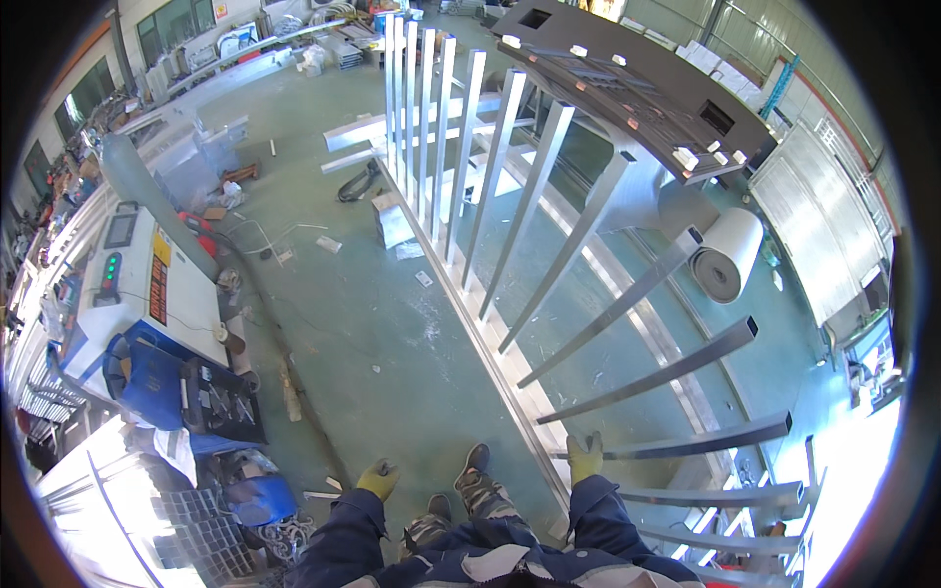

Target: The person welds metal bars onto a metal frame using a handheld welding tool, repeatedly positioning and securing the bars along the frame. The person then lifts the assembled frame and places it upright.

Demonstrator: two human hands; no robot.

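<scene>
My left hand (378, 478), in a yellow work glove, is held low beside my left leg. Its fingers are curled together, and whatever lies inside them, if anything, is too small to make out. My right hand (585, 459), also gloved, overlaps the lower part of a square metal post (701, 440). Its fingertips point up with a gap between them, and no held thing shows; contact with the post cannot be told. Several such posts (529, 186) stand in a row along a long metal base rail (453, 292) to my right.
On the left stand a white-and-blue machine (147, 284) with a screen and a blue container (263, 500). A large dark panel (637, 83) lies raised at the far right, near a grey roll (727, 257). A metal box-like piece (393, 221) and a black strap (359, 183) rest on the green floor.
</scene>
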